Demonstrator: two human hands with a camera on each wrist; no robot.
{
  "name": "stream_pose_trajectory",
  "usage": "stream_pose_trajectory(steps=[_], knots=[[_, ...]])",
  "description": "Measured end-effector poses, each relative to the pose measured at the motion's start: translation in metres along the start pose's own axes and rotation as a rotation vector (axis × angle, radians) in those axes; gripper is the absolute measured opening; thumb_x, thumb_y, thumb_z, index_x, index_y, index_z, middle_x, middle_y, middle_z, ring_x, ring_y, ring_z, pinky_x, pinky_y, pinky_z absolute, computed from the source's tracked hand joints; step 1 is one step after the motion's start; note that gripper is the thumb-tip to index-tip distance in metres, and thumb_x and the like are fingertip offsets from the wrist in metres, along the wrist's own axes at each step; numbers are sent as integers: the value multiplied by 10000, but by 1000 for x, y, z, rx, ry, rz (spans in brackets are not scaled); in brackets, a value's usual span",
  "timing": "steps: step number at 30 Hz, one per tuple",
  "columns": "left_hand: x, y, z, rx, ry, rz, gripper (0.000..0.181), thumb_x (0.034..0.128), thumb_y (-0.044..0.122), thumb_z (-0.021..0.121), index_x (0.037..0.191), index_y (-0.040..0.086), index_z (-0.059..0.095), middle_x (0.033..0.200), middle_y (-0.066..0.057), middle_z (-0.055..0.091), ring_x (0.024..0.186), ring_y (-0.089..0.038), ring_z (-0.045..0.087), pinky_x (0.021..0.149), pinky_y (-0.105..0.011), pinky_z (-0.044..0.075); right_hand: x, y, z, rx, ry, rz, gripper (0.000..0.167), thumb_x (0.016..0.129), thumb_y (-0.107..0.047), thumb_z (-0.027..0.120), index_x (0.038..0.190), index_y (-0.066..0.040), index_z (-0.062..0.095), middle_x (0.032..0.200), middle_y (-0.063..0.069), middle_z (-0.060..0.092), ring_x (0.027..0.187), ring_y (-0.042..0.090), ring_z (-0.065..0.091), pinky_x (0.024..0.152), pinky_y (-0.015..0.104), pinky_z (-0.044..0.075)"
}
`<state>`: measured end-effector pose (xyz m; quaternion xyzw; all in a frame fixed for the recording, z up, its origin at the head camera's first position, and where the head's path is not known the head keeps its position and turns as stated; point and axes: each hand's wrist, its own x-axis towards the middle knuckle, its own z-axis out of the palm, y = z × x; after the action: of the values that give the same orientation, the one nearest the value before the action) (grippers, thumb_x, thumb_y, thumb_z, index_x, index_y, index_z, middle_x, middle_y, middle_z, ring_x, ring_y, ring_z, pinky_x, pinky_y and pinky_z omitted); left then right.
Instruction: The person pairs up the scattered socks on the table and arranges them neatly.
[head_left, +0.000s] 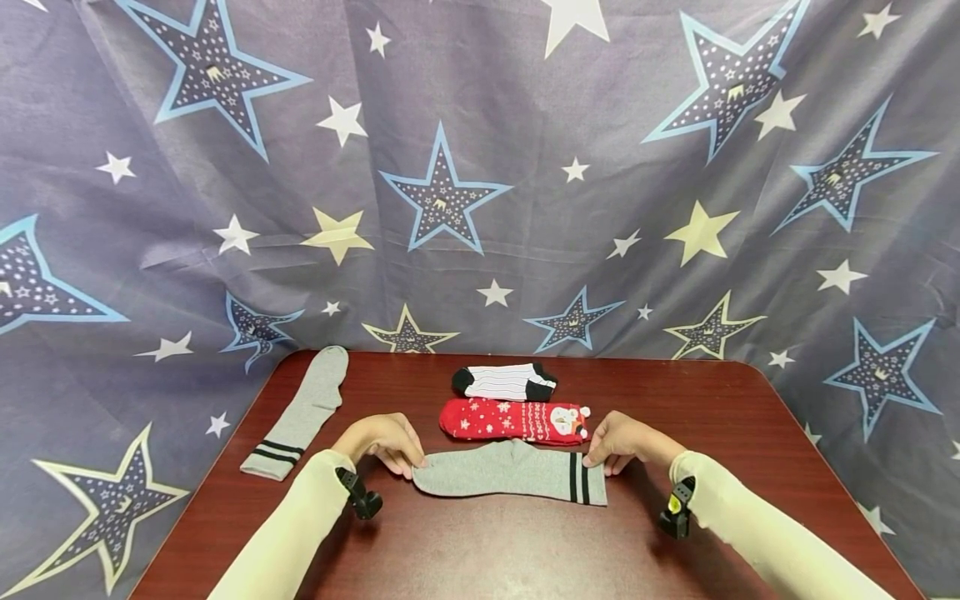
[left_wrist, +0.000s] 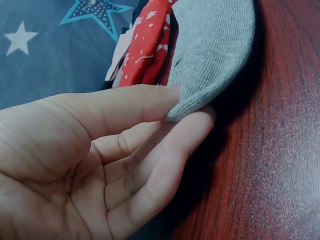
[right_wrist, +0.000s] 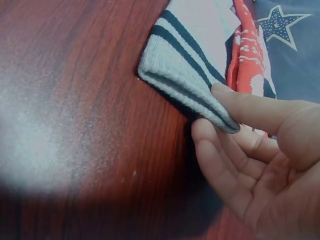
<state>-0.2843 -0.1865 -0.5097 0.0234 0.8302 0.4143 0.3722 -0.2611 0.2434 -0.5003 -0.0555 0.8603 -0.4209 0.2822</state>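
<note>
A grey sock with two black stripes at its cuff lies stretched sideways in the head view, between both hands. My left hand pinches its toe end between thumb and fingers; the left wrist view shows the toe of the grey sock lifted slightly off the table. At the other end, my right hand pinches a corner of the striped cuff, whose opening faces the camera in the right wrist view. Just behind it lies a red patterned sock, and beyond that a white sock with black ends.
Another grey sock with black stripes lies slanted along the left side of the dark red wooden table. A grey curtain with stars hangs behind the table's far edge.
</note>
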Motion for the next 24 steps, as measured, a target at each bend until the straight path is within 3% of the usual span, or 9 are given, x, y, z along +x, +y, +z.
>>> stream_pose_trajectory(steps=[8,24], knots=[[-1,0,0,13,31,-28,91,796,79,842,835,21,784,665,-93,738,534,-85,676,537,-207,583,1,-2,5,-69,92,29,197,773,-101,880,708,-2,722,552,20,629,487,123,583,505,306,579],[0,-1,3,53,86,-28,174,744,151,903,778,24,788,586,-44,698,518,-74,655,520,-208,563,-4,-9,9,-179,165,53,254,748,-116,900,666,2,691,550,58,632,493,155,602,512,337,585]])
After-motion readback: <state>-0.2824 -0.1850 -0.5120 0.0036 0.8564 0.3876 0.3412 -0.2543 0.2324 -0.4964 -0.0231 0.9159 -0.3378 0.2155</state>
